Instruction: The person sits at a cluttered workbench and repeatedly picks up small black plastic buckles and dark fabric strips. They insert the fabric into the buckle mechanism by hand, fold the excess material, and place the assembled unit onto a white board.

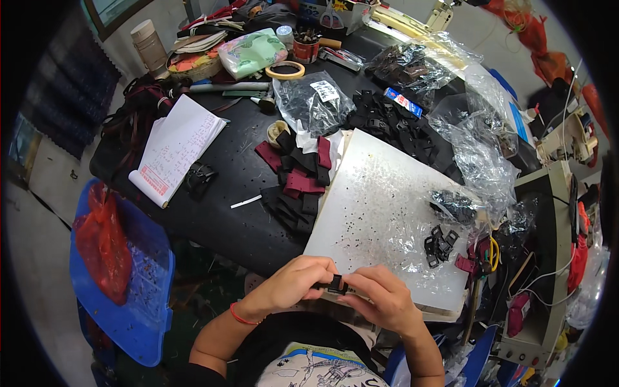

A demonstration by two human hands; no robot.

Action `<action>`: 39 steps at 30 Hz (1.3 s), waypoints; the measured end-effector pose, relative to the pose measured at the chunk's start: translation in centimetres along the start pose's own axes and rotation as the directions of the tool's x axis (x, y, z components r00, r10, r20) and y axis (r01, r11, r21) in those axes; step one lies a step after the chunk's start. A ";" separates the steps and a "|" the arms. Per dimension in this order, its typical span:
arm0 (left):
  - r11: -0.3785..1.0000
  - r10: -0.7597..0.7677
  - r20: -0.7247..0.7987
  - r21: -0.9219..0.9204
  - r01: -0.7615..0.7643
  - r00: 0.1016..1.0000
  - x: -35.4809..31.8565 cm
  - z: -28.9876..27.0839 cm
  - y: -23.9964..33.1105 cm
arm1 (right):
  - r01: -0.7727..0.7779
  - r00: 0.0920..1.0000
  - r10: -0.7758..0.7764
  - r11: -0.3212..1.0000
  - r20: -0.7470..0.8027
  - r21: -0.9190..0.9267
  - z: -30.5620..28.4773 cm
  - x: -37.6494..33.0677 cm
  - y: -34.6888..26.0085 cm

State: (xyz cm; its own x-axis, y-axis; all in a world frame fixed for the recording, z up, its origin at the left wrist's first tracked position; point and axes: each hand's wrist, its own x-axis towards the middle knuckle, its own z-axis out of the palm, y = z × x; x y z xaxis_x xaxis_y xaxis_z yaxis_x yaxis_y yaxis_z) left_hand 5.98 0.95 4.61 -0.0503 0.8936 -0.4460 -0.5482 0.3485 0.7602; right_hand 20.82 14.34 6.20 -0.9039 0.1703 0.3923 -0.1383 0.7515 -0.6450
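A small black plastic buckle [337, 284] is pinched between my two hands, just over the near edge of a white board [380, 184]. My left hand [295, 282] grips it from the left, its fingers curled around a dark piece that looks like strap. With thumb and fingertips, my right hand [382, 295] holds the buckle's right side. Several loose black buckles [440, 246] lie on the board to the right. Behind them is a clear bag of small black parts [454, 205]. Folded black and maroon strap pieces [303, 180] are heaped at the board's left edge.
An open notebook [177, 145] lies at the left of the black table. Clear plastic bags [477, 142] and black buckles and straps [387, 122] crowd the back right. A tape roll [284, 69] is at the back. A blue chair [151, 290] with a red bag stands left.
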 end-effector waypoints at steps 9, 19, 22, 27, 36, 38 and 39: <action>0.939 0.252 -0.212 0.288 -0.186 0.944 1.3 -1.3 2.3 | -0.063 0.962 0.034 0.993 -0.271 -0.098 1.1 -1.5 2.1; 0.406 0.914 -0.398 0.904 -0.135 0.085 8.3 -10.7 6.9 | -0.196 0.892 0.221 0.975 -0.395 0.104 0.7 -1.5 1.4; 0.371 0.909 -0.418 0.799 -0.473 0.007 6.1 -7.3 6.7 | -0.398 0.719 0.631 0.718 -0.292 0.571 0.8 -1.4 0.6; 0.702 0.708 -0.479 0.400 -0.589 0.519 3.4 0.0 2.5 | -0.288 0.871 0.423 0.852 -0.250 0.437 1.1 0.5 -0.4; 0.792 0.601 -0.432 0.211 -0.573 0.672 2.1 2.3 -0.2 | -0.332 0.855 0.447 0.861 -0.264 0.385 1.8 2.1 -0.1; 0.807 0.589 -0.394 0.249 -0.535 0.706 2.1 2.3 -0.4 | -0.333 0.818 0.503 0.810 -0.279 0.483 1.9 2.2 -0.2; 0.793 0.610 -0.366 0.293 -0.535 0.703 2.0 2.3 -0.1 | -0.355 0.778 0.575 0.735 -0.254 0.578 1.8 2.4 -0.7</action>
State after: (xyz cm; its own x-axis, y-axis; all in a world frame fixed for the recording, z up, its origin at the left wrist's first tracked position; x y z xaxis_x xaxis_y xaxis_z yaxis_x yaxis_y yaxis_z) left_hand 7.86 3.32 4.76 -0.6751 0.7374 -0.0229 -0.1629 -0.1187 0.9795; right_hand 18.05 13.11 6.39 -0.6799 0.7264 0.1002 -0.0146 0.1232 -0.9923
